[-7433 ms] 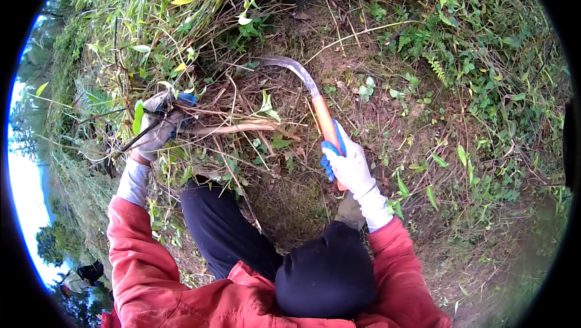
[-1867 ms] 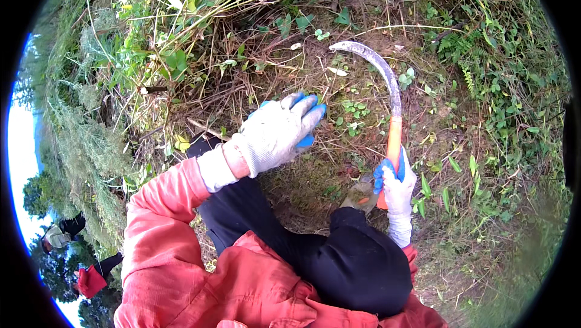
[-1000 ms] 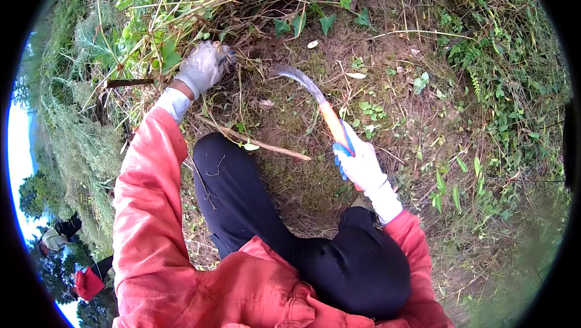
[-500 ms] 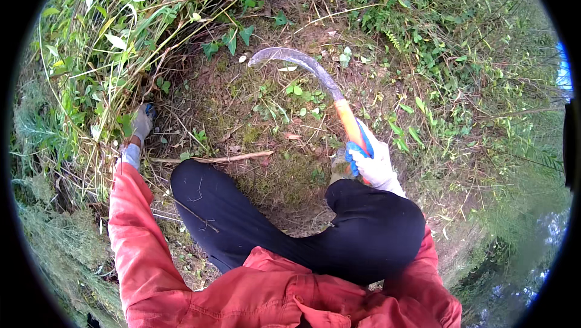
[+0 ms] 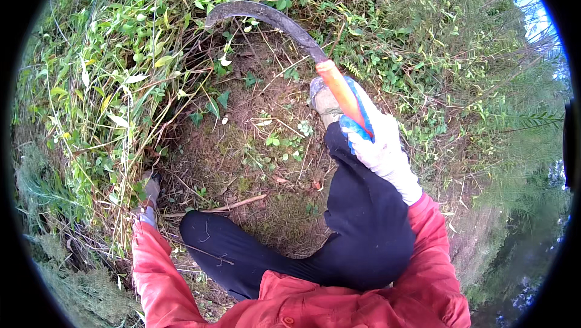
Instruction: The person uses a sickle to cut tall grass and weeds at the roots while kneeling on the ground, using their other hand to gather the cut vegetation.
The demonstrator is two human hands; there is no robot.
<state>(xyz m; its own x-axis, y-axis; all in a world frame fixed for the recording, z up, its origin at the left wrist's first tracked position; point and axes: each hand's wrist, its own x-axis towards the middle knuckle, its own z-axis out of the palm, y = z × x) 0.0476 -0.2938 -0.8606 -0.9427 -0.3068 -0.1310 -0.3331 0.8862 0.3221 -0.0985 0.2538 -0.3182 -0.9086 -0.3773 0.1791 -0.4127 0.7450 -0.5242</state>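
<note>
My right hand (image 5: 382, 146), in a white glove with blue on the fingers, is closed around the orange handle of a sickle (image 5: 275, 19). The sickle's long, dark curved blade reaches forward and bends left, its tip over the leafy edge of the plants. At the left, my gloved left hand (image 5: 151, 190) is low against the base of a thick clump of grass and leafy stems (image 5: 130, 116). Stems cover part of this hand, and its fingers are hidden, so I cannot tell whether it grips any.
A dry stick (image 5: 236, 203) lies on the bare soil (image 5: 242, 128) beyond my bent left knee. My right boot (image 5: 327, 101) is planted near the sickle handle. Low green plants (image 5: 417, 55) grow at the far right. A thin twig (image 5: 203, 249) rests across my left trouser leg.
My right hand has carried the sickle forward, bringing its blade over the plants at the far side. My right foot has stepped forward. The left hand stays at the clump's base.
</note>
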